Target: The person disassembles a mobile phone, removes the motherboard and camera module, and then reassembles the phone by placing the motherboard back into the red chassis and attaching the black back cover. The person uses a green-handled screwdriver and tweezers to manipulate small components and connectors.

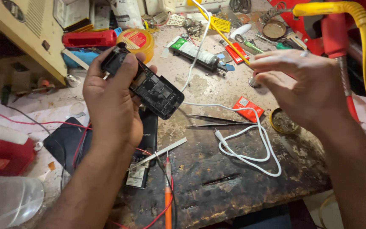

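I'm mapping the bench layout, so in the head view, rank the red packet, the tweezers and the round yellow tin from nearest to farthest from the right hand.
From the right hand:
1. Red packet, just below-left of the hand.
2. Tweezers, lower left, mid-bench.
3. Round yellow tin, far left, beyond the left hand's opened phone.

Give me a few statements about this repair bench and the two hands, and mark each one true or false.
1. The left hand holds an opened black phone. True.
2. The right hand grips the tweezers. False: they lie on the bench, untouched.
3. A white cable lies coiled on the bench. True.
4. The yellow round tin sits under the right hand. False: it stands behind the left hand.
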